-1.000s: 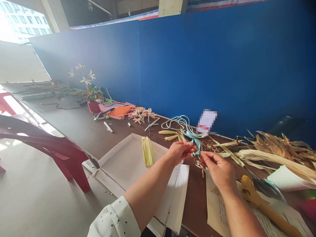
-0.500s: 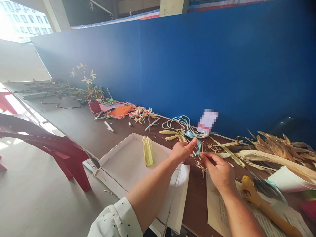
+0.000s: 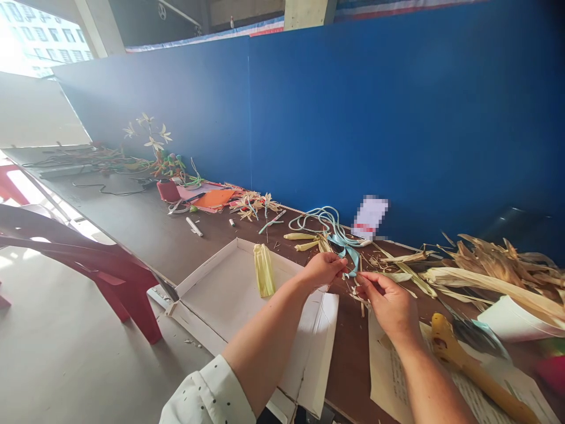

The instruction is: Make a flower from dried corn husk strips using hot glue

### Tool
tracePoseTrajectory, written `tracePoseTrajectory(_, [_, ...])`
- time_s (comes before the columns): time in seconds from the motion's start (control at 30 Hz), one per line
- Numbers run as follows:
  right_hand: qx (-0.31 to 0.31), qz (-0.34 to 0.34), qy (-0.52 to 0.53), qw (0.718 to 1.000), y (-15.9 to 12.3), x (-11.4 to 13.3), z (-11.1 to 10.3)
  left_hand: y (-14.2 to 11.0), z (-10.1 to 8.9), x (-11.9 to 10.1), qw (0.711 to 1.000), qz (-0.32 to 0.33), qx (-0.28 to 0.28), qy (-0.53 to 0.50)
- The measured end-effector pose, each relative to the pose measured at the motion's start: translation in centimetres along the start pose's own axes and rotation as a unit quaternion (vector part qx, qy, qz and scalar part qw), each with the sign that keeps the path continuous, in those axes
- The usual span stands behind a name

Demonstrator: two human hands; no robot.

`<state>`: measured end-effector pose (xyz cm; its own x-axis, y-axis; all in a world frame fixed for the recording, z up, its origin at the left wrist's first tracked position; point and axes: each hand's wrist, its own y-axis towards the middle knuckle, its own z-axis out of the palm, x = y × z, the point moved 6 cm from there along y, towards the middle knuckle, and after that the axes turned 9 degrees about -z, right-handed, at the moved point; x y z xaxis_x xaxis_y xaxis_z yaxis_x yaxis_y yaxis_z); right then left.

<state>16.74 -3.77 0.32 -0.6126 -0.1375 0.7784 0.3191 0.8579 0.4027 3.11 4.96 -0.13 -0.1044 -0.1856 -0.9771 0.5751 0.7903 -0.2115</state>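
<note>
A light blue ribbon [image 3: 352, 256] trails down from the cord on the table and ends between my two hands. My left hand [image 3: 324, 272] is closed, its thumb and forefinger pinched at the ribbon's left side. On the other side, my right hand [image 3: 391, 300] pinches the ribbon's lower end with thumb and forefinger. Small pale scraps and thin stalks lie under the fingertips, partly hidden by them. Just beyond my left hand are yellowish rolled husk pieces [image 3: 301, 241]. A flat piece of pale green husk [image 3: 263, 271] rests in the white cardboard tray [image 3: 207, 280].
A yellow-handled tool [image 3: 445, 335] lies on printed paper [image 3: 388, 359], beside a white cup [image 3: 512, 318]. Dry husks [image 3: 494, 265] pile up at right. Pale blue cord [image 3: 324, 217] and husk flowers [image 3: 251, 205] lie near the blue partition [image 3: 353, 118]. A red chair [image 3: 119, 282] stands left.
My left thumb, raised before, has come down, and the left fingertips now pinch together lower, at the ribbon. My right hand has stayed nearly still.
</note>
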Motion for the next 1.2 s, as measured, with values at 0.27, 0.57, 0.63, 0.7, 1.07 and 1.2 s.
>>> tracePoseTrajectory(0.27, [-0.002, 0.003, 0.021, 1.000, 0.2, -0.1, -0.2, -0.4, -0.3, -0.4, 0.999, -0.001, 0.029, 0.031])
tracePoseTrajectory(0.57, [-0.001, 0.001, 0.025, 1.000, 0.3, -1.3, 0.0, 0.5, -0.9, 0.3, 0.995, 0.041, 0.016, 0.093])
tracePoseTrajectory(0.63, [-0.004, 0.000, 0.012, 1.000, 0.3, -1.2, -0.2, 0.5, -1.0, 0.3, 0.992, 0.042, 0.002, 0.123])
tracePoseTrajectory(0.7, [-0.005, -0.003, 0.002, 1.000, 0.3, -1.0, -0.3, 0.3, -1.1, 0.1, 0.985, 0.050, -0.012, 0.167])
tracePoseTrajectory(1.07, [-0.026, -0.013, 0.016, 0.999, 0.4, -0.9, -0.4, 0.2, -0.4, -0.3, 0.954, 0.110, 0.015, 0.280])
tracePoseTrajectory(1.2, [-0.034, -0.014, 0.042, 0.998, 0.4, -0.3, -0.6, 0.2, -0.4, -0.2, 0.954, 0.083, 0.004, 0.288])
